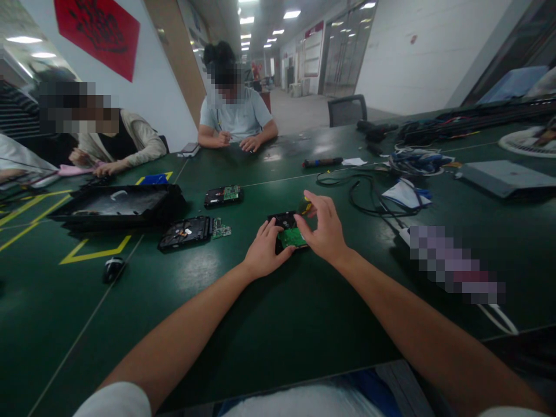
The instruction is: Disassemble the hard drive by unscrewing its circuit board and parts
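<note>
A hard drive [292, 236] lies on the green table in front of me, its green circuit board facing up. My left hand [267, 249] grips its left side, with the thumb along the near edge and the fingers over the far part. Above the drive's right end, my right hand [324, 229] pinches a screwdriver [306, 206] by its yellow-and-black handle. Its tip is too small to make out, so I cannot tell whether it touches the drive.
Left of my hands lie another hard drive [223, 196], an opened drive [185, 233] beside a loose circuit board [221, 228], a black casing [117, 208] and a mouse [113, 270]. Cables [365, 191] and a grey box [508, 178] are right. Two people [237, 116] sit opposite.
</note>
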Demonstrator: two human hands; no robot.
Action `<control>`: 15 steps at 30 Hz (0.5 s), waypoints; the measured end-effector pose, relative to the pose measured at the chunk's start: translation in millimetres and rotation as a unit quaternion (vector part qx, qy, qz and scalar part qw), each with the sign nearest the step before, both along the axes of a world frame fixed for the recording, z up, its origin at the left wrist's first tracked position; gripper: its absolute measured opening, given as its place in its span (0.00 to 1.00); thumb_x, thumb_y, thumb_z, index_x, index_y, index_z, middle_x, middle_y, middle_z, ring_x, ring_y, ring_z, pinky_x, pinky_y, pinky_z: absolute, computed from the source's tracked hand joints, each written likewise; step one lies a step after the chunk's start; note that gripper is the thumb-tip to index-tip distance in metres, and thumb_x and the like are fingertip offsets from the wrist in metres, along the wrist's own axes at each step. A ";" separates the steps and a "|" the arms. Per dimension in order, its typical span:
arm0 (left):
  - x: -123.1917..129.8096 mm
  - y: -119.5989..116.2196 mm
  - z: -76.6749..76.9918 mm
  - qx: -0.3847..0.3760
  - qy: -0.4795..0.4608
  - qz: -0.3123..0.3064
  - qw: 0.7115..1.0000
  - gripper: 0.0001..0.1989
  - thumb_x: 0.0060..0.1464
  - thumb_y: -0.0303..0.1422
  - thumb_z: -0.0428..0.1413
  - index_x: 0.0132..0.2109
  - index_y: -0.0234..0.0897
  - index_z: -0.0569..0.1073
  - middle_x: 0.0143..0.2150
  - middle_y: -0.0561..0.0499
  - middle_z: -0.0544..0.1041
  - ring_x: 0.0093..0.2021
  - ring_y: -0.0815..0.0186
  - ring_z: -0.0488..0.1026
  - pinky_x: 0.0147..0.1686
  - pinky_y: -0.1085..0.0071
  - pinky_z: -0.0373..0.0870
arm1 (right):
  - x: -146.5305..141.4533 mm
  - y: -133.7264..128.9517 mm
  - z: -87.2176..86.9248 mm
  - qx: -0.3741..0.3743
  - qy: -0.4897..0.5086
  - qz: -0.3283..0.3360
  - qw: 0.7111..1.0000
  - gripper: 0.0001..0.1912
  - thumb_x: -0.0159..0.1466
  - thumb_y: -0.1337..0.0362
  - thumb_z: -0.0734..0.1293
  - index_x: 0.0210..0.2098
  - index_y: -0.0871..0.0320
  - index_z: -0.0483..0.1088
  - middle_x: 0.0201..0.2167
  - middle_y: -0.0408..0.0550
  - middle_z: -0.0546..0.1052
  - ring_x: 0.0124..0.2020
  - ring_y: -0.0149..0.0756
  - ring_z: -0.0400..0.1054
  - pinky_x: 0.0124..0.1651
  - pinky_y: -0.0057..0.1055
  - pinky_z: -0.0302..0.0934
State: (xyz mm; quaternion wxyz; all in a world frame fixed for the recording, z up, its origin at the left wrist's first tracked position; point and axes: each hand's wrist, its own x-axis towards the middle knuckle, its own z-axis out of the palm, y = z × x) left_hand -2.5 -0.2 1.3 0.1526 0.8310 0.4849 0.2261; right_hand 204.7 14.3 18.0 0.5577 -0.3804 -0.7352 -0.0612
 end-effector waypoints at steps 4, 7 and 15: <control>0.4 -0.7 1.3 -0.007 0.008 0.003 1.000 0.29 0.64 0.48 0.60 0.63 0.33 0.69 0.78 0.27 0.59 0.81 0.41 0.50 0.77 0.41 0.54 | 0.2 -0.1 -0.7 -0.005 0.003 0.022 1.000 0.35 0.72 0.66 0.64 0.76 0.48 0.53 0.57 0.57 0.72 0.49 0.46 0.73 0.50 0.49 0.78; 0.4 -0.7 1.3 -0.010 0.011 0.005 1.000 0.30 0.64 0.49 0.59 0.64 0.32 0.68 0.78 0.27 0.58 0.81 0.40 0.50 0.76 0.40 0.54 | 0.6 -0.5 -0.5 -0.003 0.006 0.023 1.000 0.34 0.72 0.66 0.64 0.76 0.47 0.54 0.56 0.56 0.73 0.48 0.46 0.73 0.49 0.49 0.77; 0.6 -1.4 3.1 -0.013 0.011 0.003 1.000 0.30 0.65 0.48 0.59 0.64 0.32 0.68 0.78 0.27 0.58 0.81 0.40 0.50 0.77 0.41 0.53 | -0.1 -1.6 1.0 0.001 0.001 0.009 1.000 0.32 0.72 0.64 0.66 0.74 0.46 0.58 0.50 0.53 0.73 0.44 0.44 0.71 0.46 0.46 0.77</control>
